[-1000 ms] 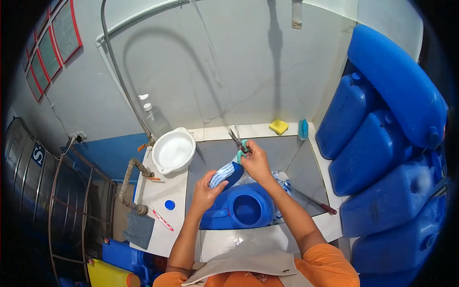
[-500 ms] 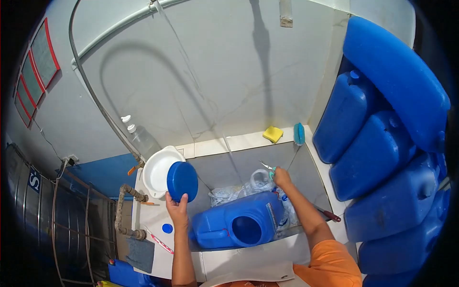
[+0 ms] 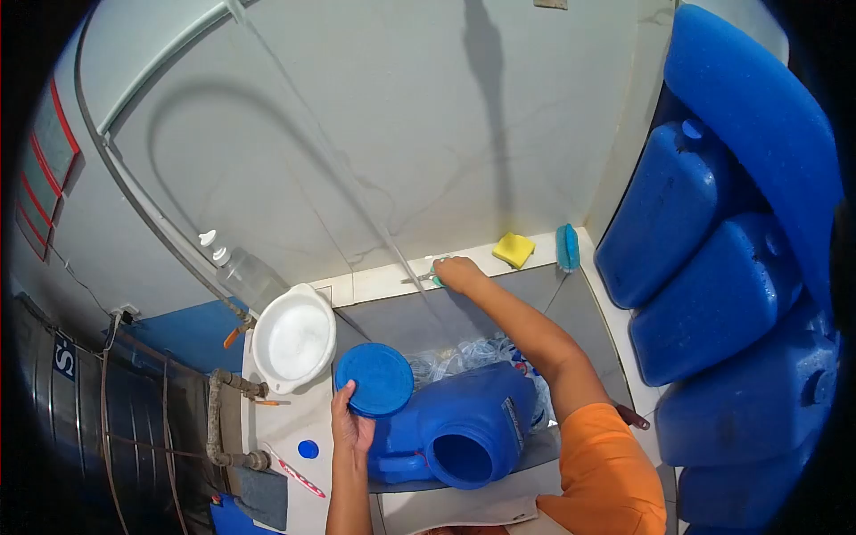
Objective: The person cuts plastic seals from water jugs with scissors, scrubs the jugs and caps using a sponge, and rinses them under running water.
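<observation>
My left hand [image 3: 355, 419] grips a round blue lid [image 3: 376, 379] by its near edge, above the sink's left side. Stretched out to the white ledge behind the sink, my right hand [image 3: 459, 274] is closed on green-handled scissors [image 3: 415, 280], their blades pointing left. Whether the scissors touch the ledge I cannot tell. Below my hands a large blue jug [image 3: 513, 401] lies on its side in the sink, its wide uncapped mouth facing me. Clear crumpled plastic [image 3: 464, 352] lies behind it, partly hidden.
A white basin [image 3: 259, 346] with suds stands left, near pump bottles [image 3: 254, 276]. A small blue cap [image 3: 308, 448] and a toothbrush [image 3: 301, 479] lie on the counter. The ledge holds a yellow sponge [image 3: 514, 251] and blue brush [image 3: 567, 248]. Blue containers [image 3: 664, 214] line the right.
My right hand has carried the scissors up and left, from over the sink to the back ledge. The lid in my left hand has shifted right and down. The view has moved slightly.
</observation>
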Demonstrator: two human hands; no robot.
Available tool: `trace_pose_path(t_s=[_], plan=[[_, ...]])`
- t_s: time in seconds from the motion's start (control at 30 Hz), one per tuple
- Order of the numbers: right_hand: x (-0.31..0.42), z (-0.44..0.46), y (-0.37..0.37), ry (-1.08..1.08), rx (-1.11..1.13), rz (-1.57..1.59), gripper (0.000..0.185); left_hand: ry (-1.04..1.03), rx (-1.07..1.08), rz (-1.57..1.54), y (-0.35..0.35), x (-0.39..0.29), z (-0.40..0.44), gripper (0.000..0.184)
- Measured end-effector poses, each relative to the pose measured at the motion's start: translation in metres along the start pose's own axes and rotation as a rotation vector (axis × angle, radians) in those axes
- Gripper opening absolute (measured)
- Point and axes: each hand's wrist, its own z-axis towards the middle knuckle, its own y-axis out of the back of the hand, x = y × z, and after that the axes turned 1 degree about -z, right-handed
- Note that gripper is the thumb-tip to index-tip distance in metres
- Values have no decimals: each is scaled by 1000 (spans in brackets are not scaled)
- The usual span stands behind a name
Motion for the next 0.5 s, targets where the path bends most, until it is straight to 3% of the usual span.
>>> trace_pose_path(t_s=[0.13,0.2,0.27,0.33,0.37,0.43,0.5], plan=[[-1,12,-20,-43,53,-93,10,67,-78,-36,7,11,7,41],[-8,12,-26,-95,-59,9,18,85,-78,-41,4,13,7,40],[-10,-13,8,-220,-326,340,17,92,-85,-54,4,8,8,40],[-36,-26,10,-334,-524,366,20,108,-57,-100,7,8,11,42],[-51,-31,1,-326,-512,358,20,109,-63,-116,7,12,12,42],[-69,-33,-15,-147,-214,160,20,138,-52,-102,6,16,16,45],[-66,-38,-10,-113,-213,93,17,124,-25,-100,-1,24,18,48]])
